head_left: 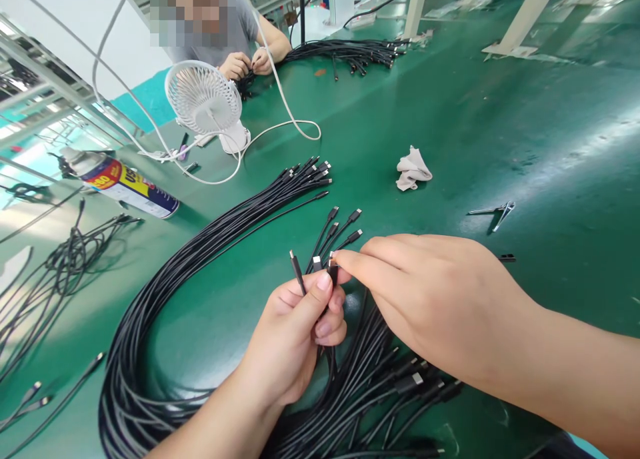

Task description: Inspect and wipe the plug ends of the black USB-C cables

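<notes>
My left hand point(295, 326) is closed around several black USB cables point(297, 272), their metal plugs poking up past the thumb. At one of these plugs point(333, 270) the fingertips of my right hand point(430, 292) are pressed together; my right thumb is mostly hidden. A thick bundle of black cables point(145, 312) curves round on the green table to the left of my hands and passes under my left forearm. More cable ends point(413, 381) fan out below my right hand. Just beyond my fingers lie a few other plugs point(355, 216).
A white fan point(204, 99) and a spray can point(127, 186) stand at the left, near a loose cable tangle point(67, 266). Crumpled cloth point(413, 168) and nail clippers point(495, 212) lie to the right. Across the table point(465, 119), a person point(235, 62) handles black cables.
</notes>
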Available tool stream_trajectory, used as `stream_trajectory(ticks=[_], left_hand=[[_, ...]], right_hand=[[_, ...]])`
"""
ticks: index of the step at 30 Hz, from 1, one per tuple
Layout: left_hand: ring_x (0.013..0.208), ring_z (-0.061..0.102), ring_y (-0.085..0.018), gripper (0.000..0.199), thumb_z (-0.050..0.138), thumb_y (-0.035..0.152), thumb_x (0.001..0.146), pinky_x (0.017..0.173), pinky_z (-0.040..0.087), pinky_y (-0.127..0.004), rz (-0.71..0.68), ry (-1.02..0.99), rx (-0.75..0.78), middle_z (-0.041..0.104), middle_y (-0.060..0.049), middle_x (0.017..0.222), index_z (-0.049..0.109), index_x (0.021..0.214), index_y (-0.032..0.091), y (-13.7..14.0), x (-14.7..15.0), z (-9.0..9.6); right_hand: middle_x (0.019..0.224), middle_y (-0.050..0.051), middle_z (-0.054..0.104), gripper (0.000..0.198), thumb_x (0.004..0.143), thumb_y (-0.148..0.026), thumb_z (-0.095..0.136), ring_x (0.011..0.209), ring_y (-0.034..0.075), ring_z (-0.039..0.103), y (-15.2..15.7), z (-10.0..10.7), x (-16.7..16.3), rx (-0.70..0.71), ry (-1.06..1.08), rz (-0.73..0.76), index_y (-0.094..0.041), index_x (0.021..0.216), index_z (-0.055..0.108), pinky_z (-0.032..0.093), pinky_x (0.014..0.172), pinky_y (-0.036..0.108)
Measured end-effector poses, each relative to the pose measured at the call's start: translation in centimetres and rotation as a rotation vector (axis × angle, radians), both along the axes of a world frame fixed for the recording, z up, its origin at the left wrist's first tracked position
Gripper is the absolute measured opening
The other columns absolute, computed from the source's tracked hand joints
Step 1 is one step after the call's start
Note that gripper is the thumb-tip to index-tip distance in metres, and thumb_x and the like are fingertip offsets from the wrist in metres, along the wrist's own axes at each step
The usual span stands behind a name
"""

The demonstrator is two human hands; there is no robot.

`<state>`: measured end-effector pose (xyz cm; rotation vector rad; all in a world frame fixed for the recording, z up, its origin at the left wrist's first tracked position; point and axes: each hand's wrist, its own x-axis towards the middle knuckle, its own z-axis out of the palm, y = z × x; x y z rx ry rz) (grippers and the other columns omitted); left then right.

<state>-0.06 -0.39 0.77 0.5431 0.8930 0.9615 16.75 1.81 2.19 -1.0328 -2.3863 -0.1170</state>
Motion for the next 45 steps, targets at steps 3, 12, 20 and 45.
stream_trajectory(ticks=[3,12,20,45], left_hand=[[0.046,0.028,-0.001,0.031,0.074,0.030,0.082,0.043,0.020,-0.017,-0.004,0.002,0.001,0.044,0.005,0.057,0.061,0.062,0.011,0.0,0.0,0.1],[0.046,0.029,-0.001,0.030,0.074,0.030,0.081,0.043,0.020,-0.017,-0.001,0.007,-0.004,0.046,0.004,0.059,0.061,0.063,0.011,-0.1,0.1,0.1],[0.046,0.029,-0.002,0.031,0.074,0.031,0.082,0.043,0.021,-0.017,-0.008,0.033,0.000,0.044,0.004,0.058,0.061,0.062,0.011,0.0,0.1,0.2],[0.044,0.028,-0.002,0.030,0.075,0.032,0.081,0.042,0.020,-0.017,-0.030,0.033,0.001,0.042,0.005,0.054,0.062,0.063,0.011,-0.2,0.1,0.1]], right_hand=[[0.088,0.009,0.076,0.035,0.086,-0.006,0.045,0.055,0.017,0.063,0.0,0.0,0.0,-0.002,0.007,0.002,-0.012,0.101,0.075,0.041,0.048,0.030],[0.084,0.008,0.075,0.033,0.087,-0.006,0.044,0.055,0.016,0.062,0.0,-0.2,0.1,0.012,0.019,0.004,-0.011,0.097,0.075,0.040,0.048,0.030],[0.076,0.006,0.072,0.033,0.087,-0.005,0.043,0.055,0.016,0.062,0.1,-0.2,-0.2,0.006,0.019,-0.001,-0.011,0.093,0.075,0.039,0.049,0.029],[0.073,-0.003,0.066,0.011,0.092,-0.025,0.057,0.056,0.009,0.053,1.2,0.4,0.1,-0.596,0.364,0.033,-0.020,0.091,0.066,0.037,0.052,0.020]])
